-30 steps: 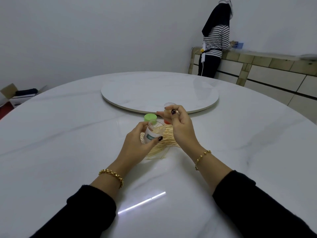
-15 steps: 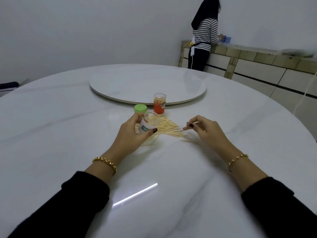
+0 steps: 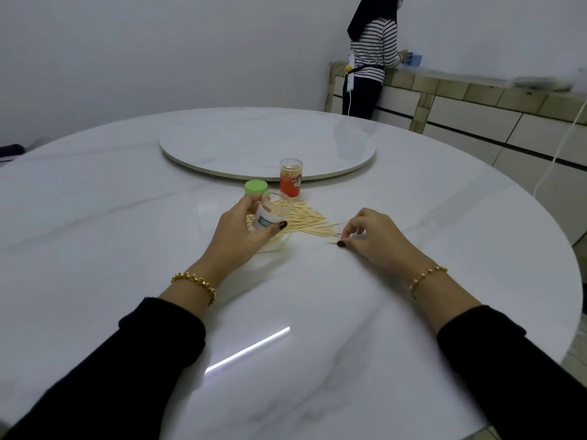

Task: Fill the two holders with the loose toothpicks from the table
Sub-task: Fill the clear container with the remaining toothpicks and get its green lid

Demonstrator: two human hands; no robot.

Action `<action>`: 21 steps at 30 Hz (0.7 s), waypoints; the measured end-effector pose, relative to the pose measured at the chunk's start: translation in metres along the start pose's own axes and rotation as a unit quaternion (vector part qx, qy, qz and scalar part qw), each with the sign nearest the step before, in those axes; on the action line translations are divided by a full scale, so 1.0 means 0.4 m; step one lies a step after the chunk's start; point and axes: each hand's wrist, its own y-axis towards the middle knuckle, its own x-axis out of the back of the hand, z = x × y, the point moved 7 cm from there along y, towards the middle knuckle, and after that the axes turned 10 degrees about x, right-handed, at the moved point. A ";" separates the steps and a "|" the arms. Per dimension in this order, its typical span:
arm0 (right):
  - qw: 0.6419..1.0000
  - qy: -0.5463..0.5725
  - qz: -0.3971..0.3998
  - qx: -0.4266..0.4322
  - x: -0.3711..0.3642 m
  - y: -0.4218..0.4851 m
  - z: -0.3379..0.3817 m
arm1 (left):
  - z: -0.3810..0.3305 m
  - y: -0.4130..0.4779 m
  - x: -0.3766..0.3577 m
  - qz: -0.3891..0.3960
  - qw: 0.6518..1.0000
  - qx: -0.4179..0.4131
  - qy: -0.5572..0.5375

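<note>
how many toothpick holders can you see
2: a clear holder gripped by the left hand over the toothpick pile, and a red holder standing beside the turntable. None seems hidden.

A dining room: a large round marble table [image 3: 104, 249] carries a lazy Susan [image 3: 228, 142] at its middle. Along the white wall [image 3: 158, 42] runs a tiled counter [image 3: 476, 93], where another person [image 3: 373, 49] stands.

Black long sleeves [image 3: 143, 360]; gold chain bracelets [image 3: 195, 282] on both wrists; dark red nail polish [image 3: 282, 224].
</note>
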 end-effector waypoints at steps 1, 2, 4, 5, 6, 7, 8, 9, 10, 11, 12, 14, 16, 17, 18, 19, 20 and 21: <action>1.000 -0.004 0.001 0.004 -0.006 0.005 0.006 | 0.001 0.001 0.000 0.001 1.000 0.001 0.003; 1.000 -0.007 0.003 0.009 -0.014 0.010 0.015 | 0.003 0.001 0.000 0.003 1.000 0.002 0.006; 0.999 -0.022 0.000 0.026 -0.029 0.024 0.035 | 0.005 0.002 0.001 0.005 1.000 0.003 0.014; 0.999 -0.031 -0.004 0.035 -0.037 0.032 0.048 | 0.006 0.003 0.002 0.005 1.000 0.005 0.017; 0.998 -0.038 -0.008 0.043 -0.046 0.038 0.061 | 0.008 0.004 0.002 0.005 1.000 0.007 0.017; 0.998 -0.041 -0.012 0.051 -0.056 0.046 0.076 | 0.010 0.005 0.006 0.003 1.000 0.009 0.017; 0.997 -0.041 -0.015 0.059 -0.067 0.053 0.091 | 0.013 0.007 0.010 0.001 1.000 0.013 0.016; 0.997 -0.040 -0.019 0.066 -0.078 0.060 0.107 | 0.016 0.009 0.016 -0.002 1.000 0.015 0.016; 0.996 -0.037 -0.023 0.073 -0.089 0.069 0.124 | 0.020 0.012 0.025 -0.007 1.000 0.018 0.016; 0.996 -0.032 -0.028 0.078 -0.099 0.078 0.140 | 0.024 0.014 0.035 -0.014 1.000 0.019 0.018; 0.996 -0.029 -0.034 0.081 -0.108 0.088 0.156 | 0.029 0.016 0.047 -0.022 0.999 0.021 0.020; 0.995 -0.025 -0.049 0.084 -0.122 0.106 0.185 | 0.042 0.020 0.071 -0.039 0.999 0.030 0.022; 0.993 -0.023 -0.069 0.092 -0.133 0.120 0.214 | 0.054 0.023 0.096 -0.054 0.998 0.037 0.021; 0.992 -0.022 -0.077 0.098 -0.140 0.124 0.228 | 0.060 0.024 0.108 -0.061 0.997 0.041 0.019; 0.991 -0.020 -0.083 0.104 -0.146 0.126 0.242 | 0.066 0.026 0.120 -0.068 0.997 0.045 0.016; 0.990 -0.018 -0.084 0.111 -0.155 0.127 0.256 | 0.071 0.027 0.132 -0.076 0.996 0.047 0.013; 0.989 -0.017 -0.085 0.119 -0.162 0.127 0.271 | 0.076 0.028 0.143 -0.084 0.995 0.049 0.010; 0.988 -0.016 -0.087 0.127 -0.168 0.126 0.286 | 0.080 0.029 0.152 -0.089 0.995 0.051 0.009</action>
